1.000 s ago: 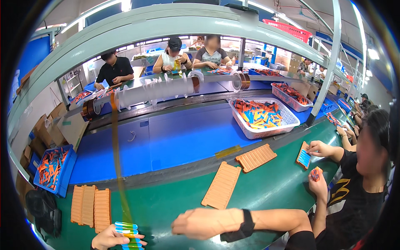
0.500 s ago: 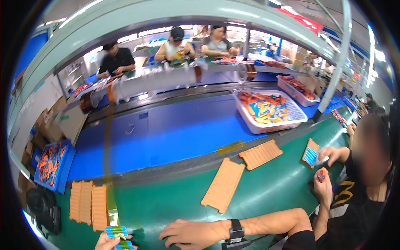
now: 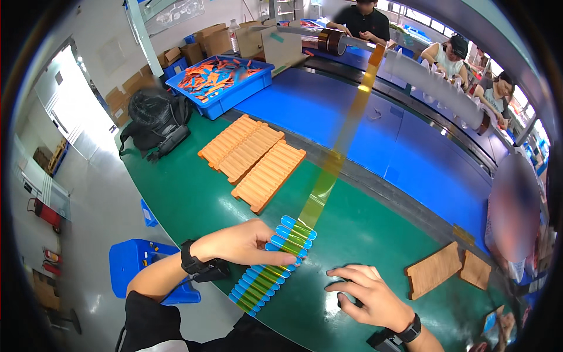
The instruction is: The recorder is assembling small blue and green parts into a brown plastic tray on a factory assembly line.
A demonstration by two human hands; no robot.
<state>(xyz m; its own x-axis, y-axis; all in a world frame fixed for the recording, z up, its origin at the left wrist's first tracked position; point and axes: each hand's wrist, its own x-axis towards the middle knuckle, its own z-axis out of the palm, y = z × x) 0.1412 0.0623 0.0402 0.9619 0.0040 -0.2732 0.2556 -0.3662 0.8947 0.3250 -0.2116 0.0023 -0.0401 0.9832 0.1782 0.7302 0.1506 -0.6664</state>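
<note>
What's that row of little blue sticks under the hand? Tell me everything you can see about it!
The row of small light-blue rounded plastic sticks lies flat near the edge of the green table, packed side by side in a slanted line. A translucent yellow-amber tape strip runs along the middle of the row and stretches away towards a roll far across the table. The left hand presses fingertips onto the row. The right hand rests on the table beside it, apart from the row.

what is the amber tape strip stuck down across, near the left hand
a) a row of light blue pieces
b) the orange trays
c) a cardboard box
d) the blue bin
a: the amber tape strip runs down from the roll and ends across the row of light blue pieces, which the left hand presses on the green table; the right hand rests beside them.
</note>
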